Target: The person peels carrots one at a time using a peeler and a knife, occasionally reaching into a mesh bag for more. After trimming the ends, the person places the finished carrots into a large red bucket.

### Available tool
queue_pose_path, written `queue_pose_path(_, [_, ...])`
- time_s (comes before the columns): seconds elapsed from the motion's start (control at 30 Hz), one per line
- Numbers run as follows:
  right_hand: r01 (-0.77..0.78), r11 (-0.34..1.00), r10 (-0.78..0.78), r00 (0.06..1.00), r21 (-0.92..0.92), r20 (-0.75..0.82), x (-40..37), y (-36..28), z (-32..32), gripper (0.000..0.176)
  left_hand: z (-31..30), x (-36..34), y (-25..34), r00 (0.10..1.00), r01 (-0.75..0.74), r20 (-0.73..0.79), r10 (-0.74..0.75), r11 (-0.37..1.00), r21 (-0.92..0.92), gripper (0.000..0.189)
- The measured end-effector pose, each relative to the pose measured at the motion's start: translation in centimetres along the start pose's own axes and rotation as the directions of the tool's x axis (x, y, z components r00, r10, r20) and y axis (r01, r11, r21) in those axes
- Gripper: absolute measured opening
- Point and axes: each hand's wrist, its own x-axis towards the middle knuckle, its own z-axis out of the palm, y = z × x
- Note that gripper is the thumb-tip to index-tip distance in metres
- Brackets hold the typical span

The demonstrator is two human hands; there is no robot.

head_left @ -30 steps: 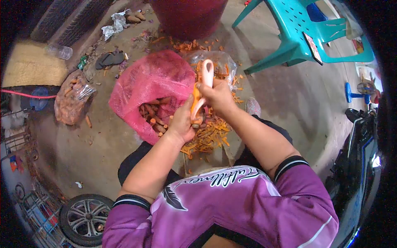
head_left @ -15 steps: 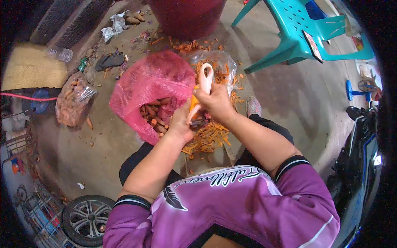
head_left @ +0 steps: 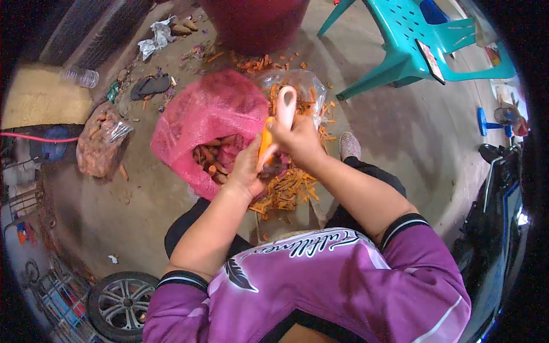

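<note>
My right hand is closed round the pale handle of a peeler, whose rounded end with a hole points up and away from me. My left hand grips an orange carrot, partly hidden by the fingers and the peeler. The peeler lies along the carrot, but its blade cannot be made out. Just left of my hands, a pink mesh sack gapes toward me with several unpeeled carrots inside. Orange peelings are heaped on the floor under my hands.
Behind my hands lies a clear plastic bag with peelings. A red tub stands beyond it, a green plastic chair at right. To the left are a filled bag, a sandal and a wheel.
Both hands stay together over the peelings, with the peeler and carrot still held. The left hand has shifted slightly left and toward me; the peeler has hardly moved.
</note>
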Motion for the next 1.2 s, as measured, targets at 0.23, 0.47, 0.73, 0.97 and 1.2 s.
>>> queue_pose_path(0.23, [-0.034,0.998,0.050,0.912,0.048,-0.408,5.5,0.9,-3.5,0.025,-1.7,-0.3,-1.1,0.933,0.125,0.329,-0.149,0.988,0.091,0.035])
queue_pose_path(0.47, [-0.103,0.995,0.100,0.985,-0.015,-0.139,1.6,-1.3,-1.4,0.024,-1.7,1.3,-0.3,0.952,0.138,0.285,-0.111,0.988,-0.073,0.032])
queue_pose_path(0.73, [-0.070,0.998,0.070,0.997,0.004,0.038,1.2,2.0,-0.7,0.020,-1.0,0.4,-0.7,0.969,0.137,0.221,-0.112,0.986,-0.099,0.033])
queue_pose_path(0.97, [-0.015,0.988,0.076,0.910,0.151,-0.407,5.8,1.1,-3.4,0.029,-1.2,0.4,-1.0,0.977,0.182,0.130,-0.170,0.980,-0.082,0.040])
queue_pose_path(1.2, [-0.077,0.996,0.078,0.997,-0.032,0.028,0.4,1.2,-0.4,0.027,0.4,0.4,-0.7,0.998,0.064,-0.024,-0.065,0.997,-0.037,0.040])
